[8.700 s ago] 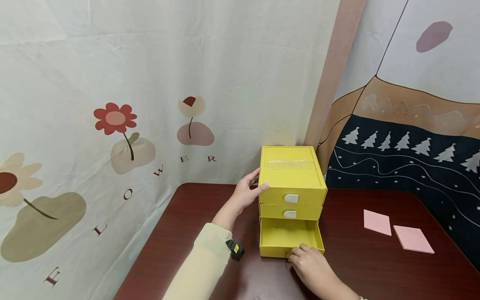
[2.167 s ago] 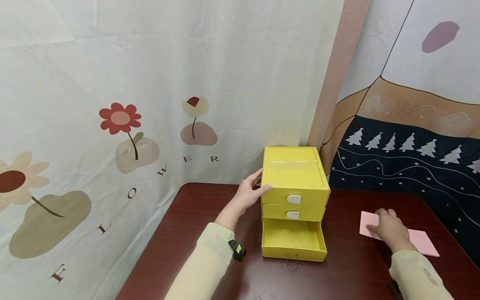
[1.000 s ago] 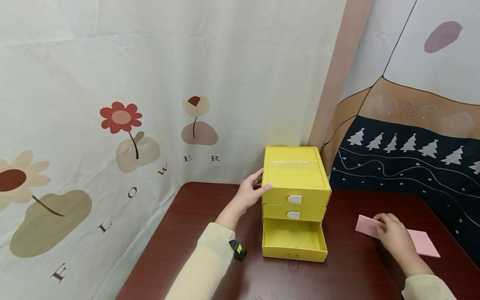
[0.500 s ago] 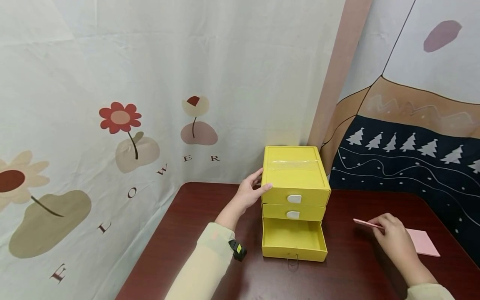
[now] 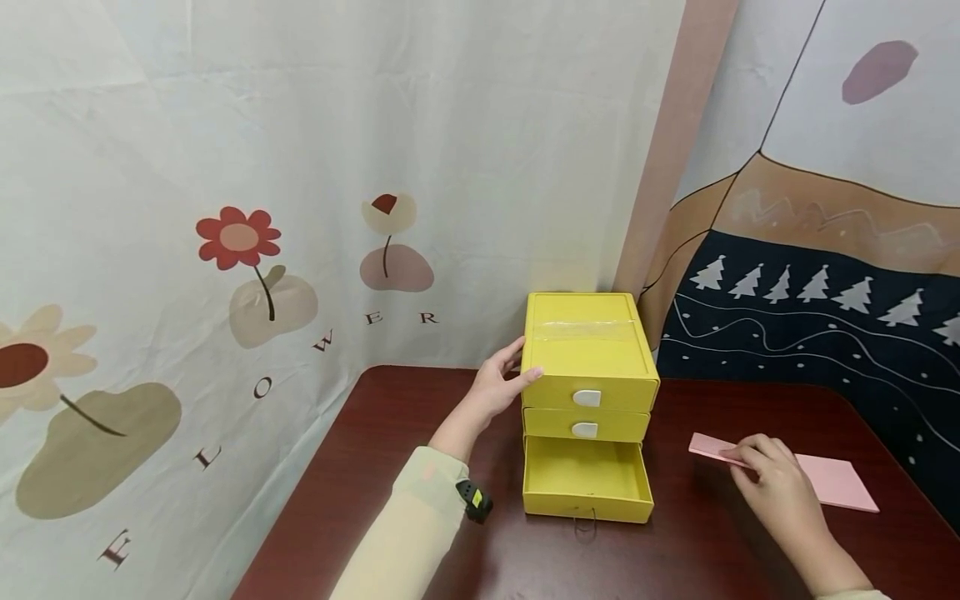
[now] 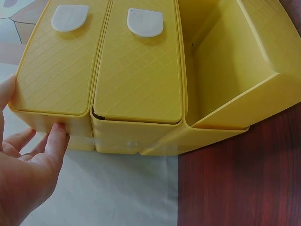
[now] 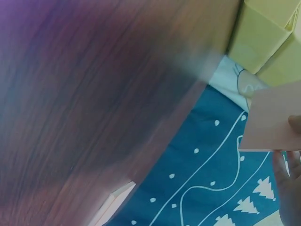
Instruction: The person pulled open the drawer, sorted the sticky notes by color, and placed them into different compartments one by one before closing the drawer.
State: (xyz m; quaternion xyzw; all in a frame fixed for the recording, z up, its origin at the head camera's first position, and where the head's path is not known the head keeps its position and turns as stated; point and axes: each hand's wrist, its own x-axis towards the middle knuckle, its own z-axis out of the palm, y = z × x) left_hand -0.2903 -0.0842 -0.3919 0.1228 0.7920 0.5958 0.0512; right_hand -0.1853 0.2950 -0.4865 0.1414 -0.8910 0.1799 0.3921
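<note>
A yellow three-drawer desktop organizer [image 5: 591,337] stands on the table, its bottom drawer [image 5: 588,507] pulled out and the inside bare. At its upper left corner rests my left hand [image 5: 495,390], fingers straight along the side and thumb at the top front edge. The left wrist view has this hand [image 6: 33,165] touching the organizer's side wall [image 6: 117,134]. My right hand [image 5: 780,487] pinches a thin pink sticky note pad [image 5: 708,447], held tilted over the table right of the organizer. In the right wrist view the pad [image 7: 270,117] is seen flat-on between thumb and fingers.
A second pink pad [image 5: 836,483] lies on the dark red table [image 5: 697,550], partly behind my right hand. A thin dark loop [image 5: 585,529] hangs from the bottom drawer's front. White handles [image 5: 587,398] mark the upper drawers. A printed curtain [image 5: 450,167] closes off the back.
My right hand has left the drawer front, taken one pink pad from the table, tilted it and carried it a little left. My left hand stays at the organizer's corner.
</note>
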